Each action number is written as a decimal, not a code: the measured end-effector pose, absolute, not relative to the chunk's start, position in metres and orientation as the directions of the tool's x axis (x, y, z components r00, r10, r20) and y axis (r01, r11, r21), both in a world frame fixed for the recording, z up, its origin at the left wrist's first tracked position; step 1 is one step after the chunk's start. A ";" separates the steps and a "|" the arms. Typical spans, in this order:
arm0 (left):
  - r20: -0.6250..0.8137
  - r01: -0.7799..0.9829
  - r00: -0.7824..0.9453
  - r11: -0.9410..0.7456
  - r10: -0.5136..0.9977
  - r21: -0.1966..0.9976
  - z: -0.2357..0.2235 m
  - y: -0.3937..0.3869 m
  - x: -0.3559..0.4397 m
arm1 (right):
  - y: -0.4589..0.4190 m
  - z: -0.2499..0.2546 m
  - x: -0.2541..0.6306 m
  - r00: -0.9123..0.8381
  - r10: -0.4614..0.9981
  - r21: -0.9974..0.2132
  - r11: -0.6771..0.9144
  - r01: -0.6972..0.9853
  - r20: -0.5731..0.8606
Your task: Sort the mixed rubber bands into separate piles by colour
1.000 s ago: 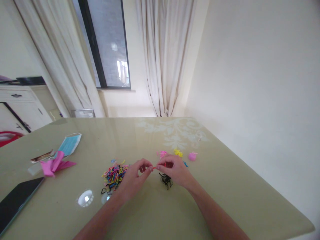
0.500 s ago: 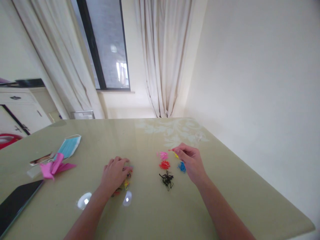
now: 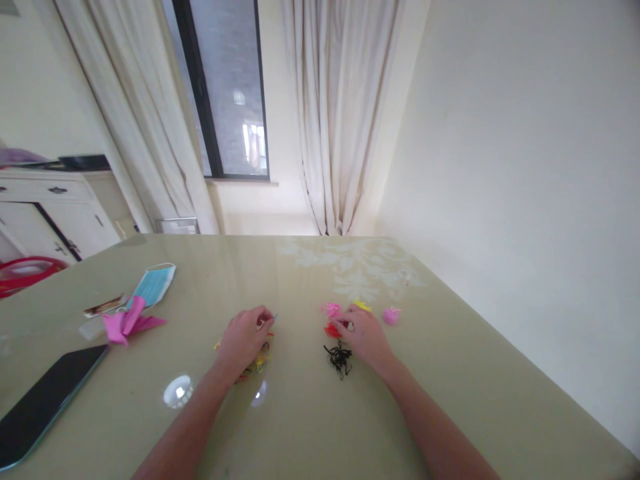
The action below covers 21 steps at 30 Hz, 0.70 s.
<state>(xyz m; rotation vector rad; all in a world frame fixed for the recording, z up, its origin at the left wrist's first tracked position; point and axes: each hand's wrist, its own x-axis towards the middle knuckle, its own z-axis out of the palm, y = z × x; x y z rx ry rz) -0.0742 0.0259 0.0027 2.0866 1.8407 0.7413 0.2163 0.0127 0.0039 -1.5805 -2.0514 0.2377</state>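
Between the thumb and fingertips of my left hand (image 3: 245, 337) a small blue rubber band (image 3: 275, 317) sticks out. Under and beside that hand lies a mixed-colour pile of rubber bands (image 3: 261, 361), partly hidden. My right hand (image 3: 365, 335) is pinched at the red rubber bands (image 3: 331, 330), a red band seemingly at its fingertips. Pink rubber bands (image 3: 333, 309) lie just behind the red ones, and black rubber bands (image 3: 339, 359) in front. Yellow rubber bands (image 3: 363, 306) show beyond my right hand, which hides the blue pile.
A pink ball-like thing (image 3: 391, 315) sits to the right. On the left lie a blue face mask (image 3: 154, 285), a folded pink piece (image 3: 131, 323) and a dark phone-like slab (image 3: 50, 403). The glossy table (image 3: 310, 420) meets the wall on the right.
My right hand has moved left and nearer with the red rubber band, down to the red pile. My left hand has lifted from the mixed pile with a blue band. The view has shifted slightly.
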 end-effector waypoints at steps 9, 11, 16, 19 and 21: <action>0.210 0.519 0.250 -0.314 0.945 0.795 0.015 0.007 -0.037 | -0.003 0.014 0.193 -0.212 0.901 -0.702 0.429 0.568 0.379; 0.216 0.496 0.317 -0.356 0.924 0.792 0.017 0.000 -0.028 | -0.007 0.015 0.187 -0.249 0.893 -0.699 0.449 0.557 0.374; 0.221 0.468 0.341 -0.369 0.914 0.803 0.017 -0.006 -0.023 | -0.008 0.019 0.191 -0.240 0.898 -0.743 0.441 0.503 0.370; 0.219 0.466 0.350 -0.372 0.911 0.803 0.016 -0.006 -0.024 | -0.007 0.019 0.194 -0.225 0.905 -0.769 0.426 0.476 0.361; 0.220 0.463 0.363 -0.380 0.905 0.801 0.016 -0.007 -0.022 | -0.007 0.017 0.192 -0.255 0.909 -0.779 0.415 0.470 0.330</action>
